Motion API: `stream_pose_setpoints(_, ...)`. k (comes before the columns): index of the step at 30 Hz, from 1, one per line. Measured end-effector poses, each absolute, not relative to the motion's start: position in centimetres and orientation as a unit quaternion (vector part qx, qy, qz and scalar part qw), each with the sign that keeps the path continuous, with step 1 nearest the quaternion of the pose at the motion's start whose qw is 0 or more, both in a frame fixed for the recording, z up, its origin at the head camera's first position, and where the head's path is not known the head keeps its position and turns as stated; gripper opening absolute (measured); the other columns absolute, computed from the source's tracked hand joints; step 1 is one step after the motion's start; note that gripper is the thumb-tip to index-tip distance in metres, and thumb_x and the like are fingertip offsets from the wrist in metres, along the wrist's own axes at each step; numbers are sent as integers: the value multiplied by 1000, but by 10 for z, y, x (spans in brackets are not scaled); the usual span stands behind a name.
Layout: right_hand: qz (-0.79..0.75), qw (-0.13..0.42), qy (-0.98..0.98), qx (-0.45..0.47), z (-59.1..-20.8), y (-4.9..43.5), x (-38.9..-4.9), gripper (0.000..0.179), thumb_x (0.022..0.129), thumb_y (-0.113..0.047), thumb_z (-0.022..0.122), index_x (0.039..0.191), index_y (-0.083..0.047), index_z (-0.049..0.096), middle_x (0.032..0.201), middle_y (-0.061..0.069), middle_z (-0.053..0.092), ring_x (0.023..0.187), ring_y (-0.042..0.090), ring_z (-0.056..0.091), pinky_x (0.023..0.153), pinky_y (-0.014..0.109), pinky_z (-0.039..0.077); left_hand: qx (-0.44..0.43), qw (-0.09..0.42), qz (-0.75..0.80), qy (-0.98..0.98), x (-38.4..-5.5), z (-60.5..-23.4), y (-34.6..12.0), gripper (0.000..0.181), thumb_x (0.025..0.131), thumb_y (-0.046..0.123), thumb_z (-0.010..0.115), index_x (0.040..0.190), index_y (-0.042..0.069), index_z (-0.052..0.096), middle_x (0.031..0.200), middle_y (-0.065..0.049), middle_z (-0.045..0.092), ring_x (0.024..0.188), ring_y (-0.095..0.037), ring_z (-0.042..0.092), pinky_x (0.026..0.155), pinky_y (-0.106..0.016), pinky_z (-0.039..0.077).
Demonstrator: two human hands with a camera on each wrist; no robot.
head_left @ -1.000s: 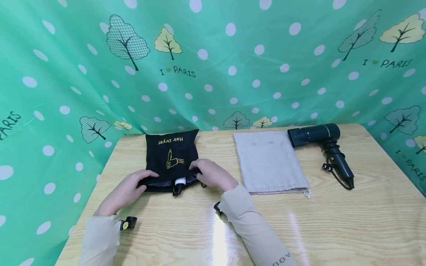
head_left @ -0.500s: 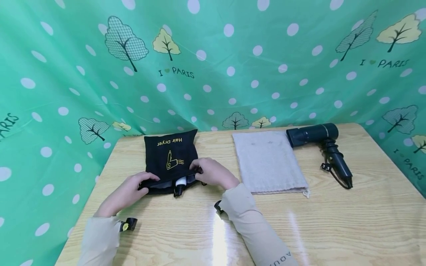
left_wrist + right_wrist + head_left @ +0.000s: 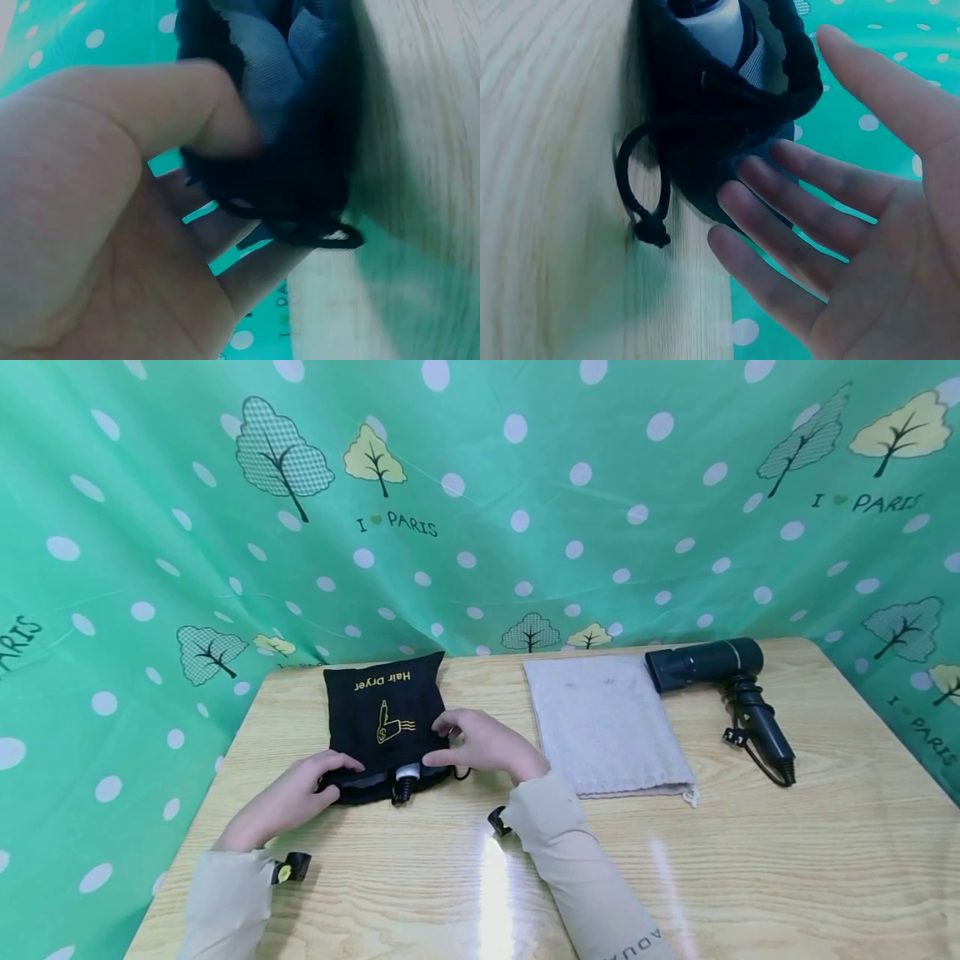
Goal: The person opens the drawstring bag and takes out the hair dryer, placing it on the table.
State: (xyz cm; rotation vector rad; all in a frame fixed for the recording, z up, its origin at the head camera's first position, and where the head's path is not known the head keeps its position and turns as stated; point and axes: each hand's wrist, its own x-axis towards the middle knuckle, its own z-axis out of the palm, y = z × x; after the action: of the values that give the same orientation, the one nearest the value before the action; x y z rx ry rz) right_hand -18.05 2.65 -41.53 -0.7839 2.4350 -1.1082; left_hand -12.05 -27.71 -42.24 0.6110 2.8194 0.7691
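Note:
A black drawstring bag (image 3: 386, 714) with a yellow "Hair Dryer" print lies on the table at the left, its mouth facing me. From the mouth sticks out the white handle end (image 3: 407, 772) of an appliance with a dark cord; the rest of it is hidden inside. My left hand (image 3: 303, 789) pinches the left corner of the mouth between thumb and fingers. At the right corner my right hand (image 3: 483, 745) is spread, thumb and fingers apart, fingertips right at the cloth. In the right wrist view a knotted drawstring loop (image 3: 651, 217) hangs from the bag.
A light grey drawstring bag (image 3: 607, 727) lies flat right of my right hand. Beyond it rests a dark hair dryer (image 3: 708, 664) with its cord and plug around the handle. A green dotted curtain (image 3: 517, 527) rises behind the wooden table (image 3: 405, 893).
My right hand has let go of the right corner of the bag's mouth and spread its fingers. The mouth has sunk lower there. My left hand keeps its pinch at the left corner.

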Motion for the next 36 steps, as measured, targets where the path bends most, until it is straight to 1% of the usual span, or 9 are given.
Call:
stream_pose_setpoints(3,-402,159,862,-265,-415,25,-180,57,90,-41,72,132,-5,59,128,10,62,118,26,59,100,39,49,199,89,263,940,-119,-419,-278,31,91,0,63,120,13,66,124,-8,66,121,-34,57,97,-53,48)
stream_pose_setpoints(6,-411,127,868,-248,-415,19,-178,53,92,-37,71,132,-5,58,127,10,62,116,26,59,99,39,49,185,97,273,939,-117,-416,-279,27,94,18,68,121,15,66,125,-6,66,124,-35,56,100,-55,46)
stream_pose_setpoints(8,-417,99,872,-237,-414,13,-175,49,93,-34,70,131,-5,59,125,10,63,114,26,60,98,39,50,177,94,283,938,-117,-415,-280,29,96,30,67,121,16,66,125,-4,66,124,-34,56,100,-56,46)
stream_pose_setpoints(10,-417,73,877,-226,-415,6,-173,45,94,-33,69,129,-6,59,124,9,63,112,24,62,96,37,51,173,82,289,938,-117,-414,-280,31,98,35,63,121,15,67,125,-5,66,124,-34,56,99,-57,46)
stream_pose_setpoints(15,-384,25,899,-208,-419,-10,-165,47,95,-36,67,132,-7,58,127,7,61,113,21,62,95,35,52,193,44,280,939,-120,-418,-280,30,103,21,55,129,7,62,133,-14,61,126,-38,53,101,-59,43)
stream_pose_setpoints(22,-322,1,927,-195,-422,-24,-160,64,93,-42,69,142,-6,49,135,12,55,122,25,57,99,39,51,184,39,261,947,-125,-427,-275,50,101,16,58,148,7,43,151,-23,40,139,-46,34,109,-65,32)
stream_pose_setpoints(25,-289,-4,935,-204,-425,-30,-158,65,93,-43,68,142,-6,49,132,12,56,118,24,59,95,38,53,187,45,250,949,-125,-432,-272,52,100,16,60,148,6,43,151,-26,37,140,-47,33,109,-66,31)
stream_pose_setpoints(30,-251,-16,942,-223,-428,-35,-155,65,93,-44,67,142,-5,49,130,13,56,114,24,60,89,36,56,195,65,230,951,-126,-438,-268,51,97,18,64,143,3,49,150,-28,39,137,-49,35,108,-66,34)
stream_pose_setpoints(36,-230,-1,948,-222,-427,-37,-152,68,93,-44,68,144,-5,47,131,14,54,113,24,59,85,36,57,190,74,215,955,-126,-439,-265,54,94,16,68,143,2,50,150,-28,40,137,-50,36,107,-65,35)
